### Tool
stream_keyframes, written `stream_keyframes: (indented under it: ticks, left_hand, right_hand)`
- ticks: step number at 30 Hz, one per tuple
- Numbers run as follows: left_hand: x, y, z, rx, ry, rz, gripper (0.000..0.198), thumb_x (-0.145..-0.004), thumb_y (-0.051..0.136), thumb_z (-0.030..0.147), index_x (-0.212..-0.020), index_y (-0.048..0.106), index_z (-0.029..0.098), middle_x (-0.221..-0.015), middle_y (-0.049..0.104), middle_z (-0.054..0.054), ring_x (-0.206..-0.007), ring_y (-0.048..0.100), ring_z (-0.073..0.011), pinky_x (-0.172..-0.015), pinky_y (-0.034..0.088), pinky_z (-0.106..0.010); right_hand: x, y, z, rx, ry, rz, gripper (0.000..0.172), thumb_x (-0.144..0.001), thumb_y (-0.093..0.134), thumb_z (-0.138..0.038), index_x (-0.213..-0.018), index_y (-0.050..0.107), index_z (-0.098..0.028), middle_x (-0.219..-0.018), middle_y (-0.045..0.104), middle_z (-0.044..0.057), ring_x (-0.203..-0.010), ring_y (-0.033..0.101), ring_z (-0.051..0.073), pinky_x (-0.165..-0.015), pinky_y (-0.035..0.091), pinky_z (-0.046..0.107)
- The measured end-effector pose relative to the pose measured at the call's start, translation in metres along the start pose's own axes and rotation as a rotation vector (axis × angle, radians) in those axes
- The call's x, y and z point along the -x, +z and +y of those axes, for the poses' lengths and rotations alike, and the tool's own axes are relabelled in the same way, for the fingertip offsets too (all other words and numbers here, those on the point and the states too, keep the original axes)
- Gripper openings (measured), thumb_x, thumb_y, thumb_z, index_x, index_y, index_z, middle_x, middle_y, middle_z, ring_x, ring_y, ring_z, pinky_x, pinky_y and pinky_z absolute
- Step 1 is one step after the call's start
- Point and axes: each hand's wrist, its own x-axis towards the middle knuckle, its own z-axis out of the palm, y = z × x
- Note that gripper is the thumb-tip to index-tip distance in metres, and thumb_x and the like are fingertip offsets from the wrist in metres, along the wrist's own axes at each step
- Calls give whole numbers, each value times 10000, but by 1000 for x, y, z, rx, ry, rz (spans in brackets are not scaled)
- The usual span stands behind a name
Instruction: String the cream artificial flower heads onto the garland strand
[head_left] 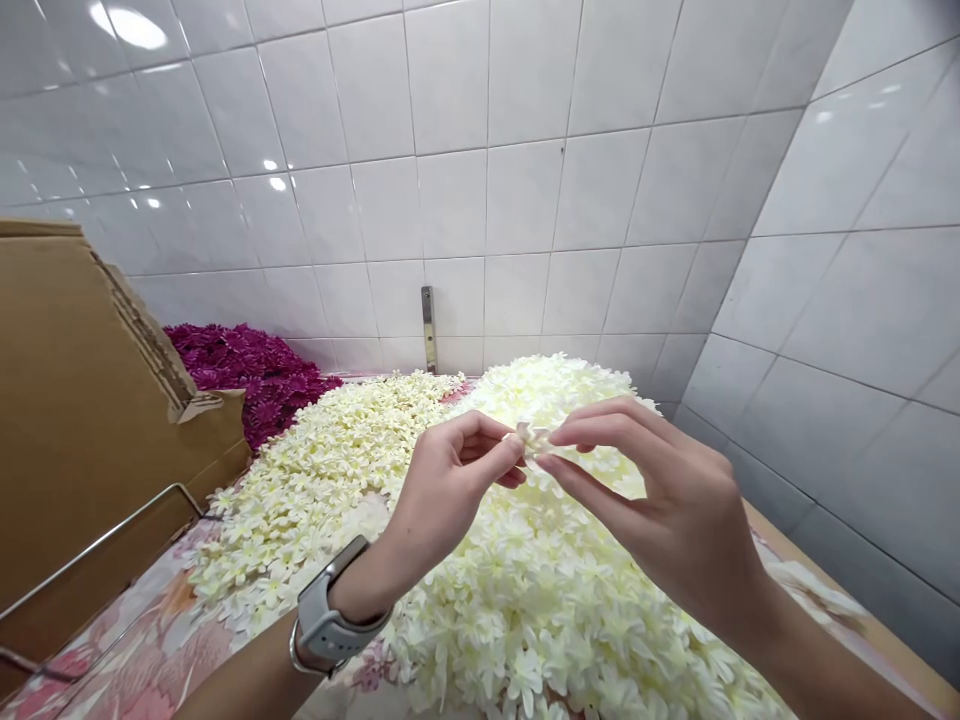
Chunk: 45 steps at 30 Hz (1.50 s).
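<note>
A small white artificial flower [531,440] is held up between my two hands, above a large heap of pale petals. My left hand [457,475], with a watch on its wrist, pinches the flower's left side between thumb and fingers. From the right, my right hand [667,500] has its thumb and forefinger at the petals' edge, the other fingers curled behind. Below lies the heap of whitish-yellow flowers [525,600]. To its left spreads a second pile of smaller cream flowers [315,470].
Purple flowers [240,375] are piled at the back left, beside a cardboard box [75,380]. A metal wire bar [97,545] crosses in front of the box. A flower-patterned cloth [142,670] covers the table. White tiled walls [450,200] close off the back and right.
</note>
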Motion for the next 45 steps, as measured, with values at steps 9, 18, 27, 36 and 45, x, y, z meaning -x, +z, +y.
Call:
stream_keyframes:
  ticks: [9,18,27,36,45]
  left_hand:
    - [-4,-6,-2,78,-112,-122,137,-714,689,292,-688,688,157,-667,635,-1,-651,542,-95,-631,425,-205]
    - [-2,-2,1,-128,14,-109,166,-767,633,321,-779,718,178,-748,679,-29,-738,607,-150,-685,464,-255]
    - [-8,-4,-7,-75,-5,-67,159,-735,658,311,-731,682,155,-717,652,-15,-695,581,-127,-659,447,-242]
    - [5,-22,0,-311,92,-72,233,-785,600,346,-934,661,178,-890,658,-47,-775,600,-150,-689,485,-264]
    - [88,-119,-26,-588,-89,310,844,-629,724,442,-1333,310,227,-1415,351,-139,-1280,362,-296,-1038,318,-445]
  right_hand:
    - [-4,-4,7,-14,61,-197,58,-787,644,-199,-808,592,-183,-750,633,-12,-674,587,103,-616,480,218]
    - [-4,-5,15,-31,98,-281,177,-872,512,-225,-708,561,-181,-672,564,12,-604,507,108,-535,405,231]
    - [-6,3,23,-384,448,-321,204,-800,606,-377,-759,633,-179,-749,636,22,-701,599,137,-640,491,256]
    - [1,8,23,-522,609,-248,366,-689,715,-397,-951,572,-186,-835,595,36,-766,606,155,-655,523,268]
    - [-4,49,-15,-354,400,-498,88,-746,631,-249,-786,694,-201,-858,692,32,-824,641,182,-762,506,312]
